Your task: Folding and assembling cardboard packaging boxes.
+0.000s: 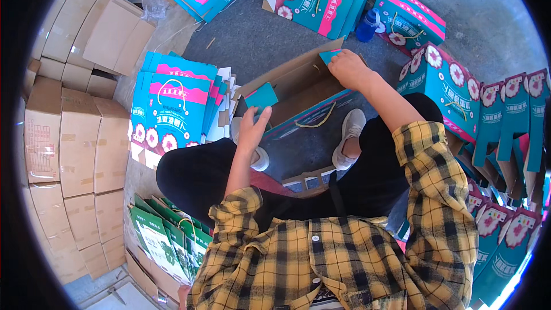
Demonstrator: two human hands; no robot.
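A half-folded gift box [298,89] lies on the ground between my feet, its brown inside facing up and its teal printed outside below. My left hand [251,132] grips the box's teal flap at the near left corner. My right hand [347,69] presses down on the far right flap, fingers closed on its teal edge. A yellow cord handle [321,119] lies on the box's front side.
A stack of flat teal-and-pink boxes [172,109] lies at my left. Assembled teal boxes [447,89] stand at my right. Plain brown cartons [74,138] fill the far left. Green flat boxes [163,238] sit near my left knee. A blue bottle [367,26] stands ahead.
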